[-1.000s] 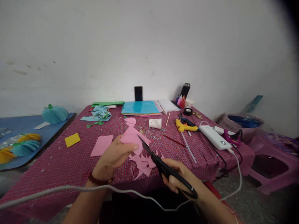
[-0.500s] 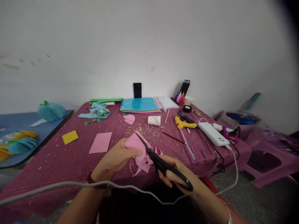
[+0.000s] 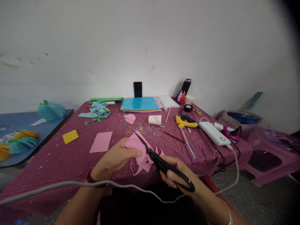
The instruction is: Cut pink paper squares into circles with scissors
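My left hand (image 3: 114, 159) pinches a pink paper piece (image 3: 134, 144) over the near edge of the table. My right hand (image 3: 174, 173) grips black scissors (image 3: 164, 164), fingers through the handles. The blades point up and left and lie against the pink paper's right side. Pink paper offcuts (image 3: 144, 164) lie on the cloth just below the held piece.
The table has a red checked cloth (image 3: 58, 159). On it lie a pink sheet (image 3: 101, 142), a yellow square (image 3: 70, 136), a white cup (image 3: 155, 119), a yellow glue gun (image 3: 185, 123), a white power bank (image 3: 214, 133) and stacked coloured sheets (image 3: 140, 104). A white cable (image 3: 70, 185) crosses my forearms. Pink stool (image 3: 272, 156) at right.
Both hands came down closer to the table edge with the paper and scissors. The scissor blades have worked along the pink paper's edge.
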The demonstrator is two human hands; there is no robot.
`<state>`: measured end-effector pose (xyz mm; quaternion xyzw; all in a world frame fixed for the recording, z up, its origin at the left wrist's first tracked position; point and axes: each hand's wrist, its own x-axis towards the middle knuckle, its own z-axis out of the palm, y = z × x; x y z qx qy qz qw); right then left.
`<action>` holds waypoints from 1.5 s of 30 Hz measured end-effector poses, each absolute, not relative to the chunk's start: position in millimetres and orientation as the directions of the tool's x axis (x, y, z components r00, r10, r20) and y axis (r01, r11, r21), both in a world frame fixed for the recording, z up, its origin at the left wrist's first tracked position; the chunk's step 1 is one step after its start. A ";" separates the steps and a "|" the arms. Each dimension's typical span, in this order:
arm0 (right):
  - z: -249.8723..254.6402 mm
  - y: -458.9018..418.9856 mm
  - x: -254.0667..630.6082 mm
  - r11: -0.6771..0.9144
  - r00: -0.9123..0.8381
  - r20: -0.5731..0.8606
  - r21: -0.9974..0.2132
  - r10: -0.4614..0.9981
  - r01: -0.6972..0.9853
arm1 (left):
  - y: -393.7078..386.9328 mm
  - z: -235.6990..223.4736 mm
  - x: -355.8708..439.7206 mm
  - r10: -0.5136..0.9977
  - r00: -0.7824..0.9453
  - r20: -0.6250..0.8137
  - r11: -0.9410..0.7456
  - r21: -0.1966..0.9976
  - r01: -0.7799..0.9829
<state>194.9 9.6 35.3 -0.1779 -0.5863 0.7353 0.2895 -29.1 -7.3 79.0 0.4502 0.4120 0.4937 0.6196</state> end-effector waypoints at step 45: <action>66.1 43.8 221.9 0.184 -0.867 -0.082 -0.963 0.492 0.196 | -15.8 69.1 -45.8 0.950 0.263 -0.167 0.202 0.973 -0.111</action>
